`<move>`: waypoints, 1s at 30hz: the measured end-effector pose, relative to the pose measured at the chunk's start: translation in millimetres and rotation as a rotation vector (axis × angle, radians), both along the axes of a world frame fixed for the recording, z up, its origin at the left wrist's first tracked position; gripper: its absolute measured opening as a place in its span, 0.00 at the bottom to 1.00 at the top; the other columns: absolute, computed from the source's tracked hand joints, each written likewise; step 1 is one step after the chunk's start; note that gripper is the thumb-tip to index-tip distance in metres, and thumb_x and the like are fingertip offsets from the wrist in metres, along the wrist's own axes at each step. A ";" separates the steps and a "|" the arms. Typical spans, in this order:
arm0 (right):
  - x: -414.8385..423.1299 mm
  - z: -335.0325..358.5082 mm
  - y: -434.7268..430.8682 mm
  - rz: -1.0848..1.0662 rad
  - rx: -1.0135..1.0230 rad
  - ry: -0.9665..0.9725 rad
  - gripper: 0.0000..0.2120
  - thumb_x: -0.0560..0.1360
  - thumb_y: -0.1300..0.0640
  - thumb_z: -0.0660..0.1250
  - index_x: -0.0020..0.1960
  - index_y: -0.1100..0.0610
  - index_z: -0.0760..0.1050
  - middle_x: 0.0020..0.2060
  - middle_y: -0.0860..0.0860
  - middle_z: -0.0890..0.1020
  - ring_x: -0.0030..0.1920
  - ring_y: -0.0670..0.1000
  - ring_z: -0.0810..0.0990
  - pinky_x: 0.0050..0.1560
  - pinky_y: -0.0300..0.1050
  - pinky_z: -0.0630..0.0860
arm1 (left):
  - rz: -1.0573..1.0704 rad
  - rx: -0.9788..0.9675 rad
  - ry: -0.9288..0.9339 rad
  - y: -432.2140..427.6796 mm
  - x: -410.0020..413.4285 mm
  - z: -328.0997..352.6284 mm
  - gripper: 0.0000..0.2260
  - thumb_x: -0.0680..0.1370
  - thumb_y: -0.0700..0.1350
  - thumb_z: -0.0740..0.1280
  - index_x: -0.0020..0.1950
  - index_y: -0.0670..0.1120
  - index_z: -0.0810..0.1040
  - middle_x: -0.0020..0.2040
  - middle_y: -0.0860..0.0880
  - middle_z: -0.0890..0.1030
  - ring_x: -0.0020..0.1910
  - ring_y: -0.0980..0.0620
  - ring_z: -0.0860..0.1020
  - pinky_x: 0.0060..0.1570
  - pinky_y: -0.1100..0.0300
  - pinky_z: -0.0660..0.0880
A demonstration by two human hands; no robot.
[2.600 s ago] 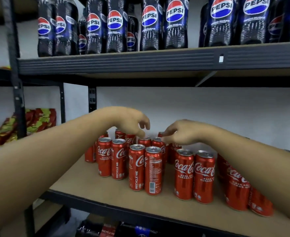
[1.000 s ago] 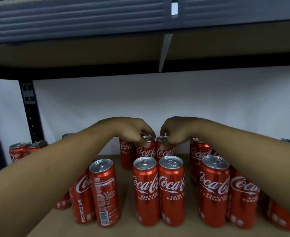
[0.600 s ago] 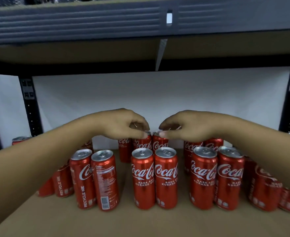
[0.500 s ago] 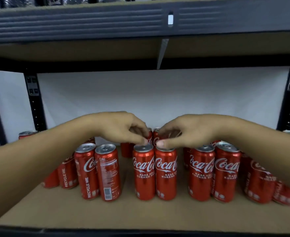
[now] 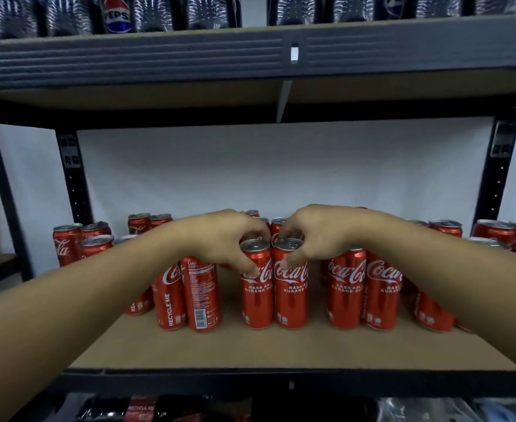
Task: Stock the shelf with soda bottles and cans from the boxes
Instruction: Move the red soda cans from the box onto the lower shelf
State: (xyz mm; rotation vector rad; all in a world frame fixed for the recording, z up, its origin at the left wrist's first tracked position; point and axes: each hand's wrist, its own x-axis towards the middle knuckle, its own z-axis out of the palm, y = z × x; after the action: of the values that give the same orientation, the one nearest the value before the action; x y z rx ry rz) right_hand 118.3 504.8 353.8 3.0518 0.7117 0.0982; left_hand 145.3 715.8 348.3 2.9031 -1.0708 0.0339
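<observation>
Left of the left hand (image 5: 220, 236), red cans (image 5: 200, 296) stand upright on the shelf (image 5: 250, 348). The left hand curls over the top of one upright Coca-Cola can (image 5: 256, 300), thumb on its front. Touching that can on its right, a second can (image 5: 291, 300) is gripped the same way by the right hand (image 5: 320, 234). Just right of that hand stand further cans (image 5: 363, 290).

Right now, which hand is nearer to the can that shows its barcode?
Left. The left hand grips the neighbour can right of the barcode can; the right hand grips the next can, farther right.
</observation>
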 end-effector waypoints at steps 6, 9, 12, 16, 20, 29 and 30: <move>4.6 -0.1 -5.1 -0.033 -0.007 -0.013 0.30 0.72 0.36 0.72 0.69 0.50 0.76 0.62 0.47 0.82 0.56 0.50 0.80 0.57 0.48 0.79 | -0.017 -0.024 -0.009 -6.4 3.9 -0.7 0.29 0.73 0.58 0.76 0.72 0.58 0.71 0.64 0.57 0.78 0.54 0.56 0.79 0.53 0.59 0.79; 5.8 0.7 -8.0 -0.035 0.001 0.010 0.33 0.72 0.34 0.71 0.71 0.50 0.74 0.65 0.46 0.80 0.60 0.49 0.79 0.61 0.48 0.78 | -0.018 -0.019 0.012 -6.1 8.8 -1.0 0.29 0.73 0.58 0.76 0.72 0.59 0.70 0.65 0.59 0.78 0.54 0.57 0.79 0.55 0.58 0.79; 8.1 8.9 -15.1 -0.045 0.067 0.043 0.32 0.74 0.30 0.66 0.70 0.49 0.76 0.61 0.43 0.82 0.60 0.48 0.80 0.62 0.48 0.77 | 0.005 -0.073 0.080 -0.6 12.7 8.7 0.28 0.73 0.61 0.75 0.71 0.62 0.72 0.62 0.62 0.79 0.54 0.60 0.80 0.57 0.57 0.79; 32.8 18.8 -24.9 -0.150 0.149 -0.075 0.23 0.80 0.38 0.63 0.69 0.50 0.77 0.65 0.46 0.80 0.62 0.48 0.78 0.62 0.46 0.74 | 0.037 -0.201 0.026 -1.2 40.0 28.3 0.19 0.76 0.58 0.72 0.66 0.59 0.77 0.60 0.61 0.81 0.56 0.60 0.80 0.60 0.54 0.79; 67.8 14.1 -18.7 -0.223 0.014 -0.014 0.31 0.78 0.47 0.69 0.79 0.50 0.64 0.76 0.49 0.68 0.74 0.52 0.68 0.69 0.47 0.67 | 0.142 0.023 -0.072 -23.0 83.2 29.9 0.29 0.75 0.58 0.73 0.74 0.56 0.70 0.70 0.54 0.75 0.63 0.51 0.76 0.61 0.50 0.77; 112.5 5.0 -9.3 -0.238 -0.067 0.039 0.37 0.75 0.44 0.74 0.79 0.51 0.64 0.73 0.51 0.72 0.69 0.53 0.73 0.59 0.44 0.71 | 0.124 0.087 0.038 -38.1 130.3 7.4 0.32 0.73 0.54 0.78 0.74 0.52 0.72 0.69 0.51 0.76 0.53 0.50 0.82 0.49 0.53 0.84; 113.6 2.9 -10.4 -0.240 -0.081 0.043 0.34 0.76 0.47 0.73 0.78 0.52 0.65 0.71 0.51 0.73 0.67 0.53 0.74 0.56 0.43 0.72 | 0.112 0.095 0.013 -37.2 130.9 6.3 0.31 0.72 0.55 0.78 0.73 0.52 0.73 0.68 0.51 0.77 0.54 0.51 0.82 0.51 0.53 0.83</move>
State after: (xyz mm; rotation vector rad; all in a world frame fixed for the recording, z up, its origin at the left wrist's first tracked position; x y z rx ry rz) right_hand 231.9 494.4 356.7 3.0405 0.3364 0.0026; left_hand 276.3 678.6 354.6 3.0407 -0.9319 -0.0330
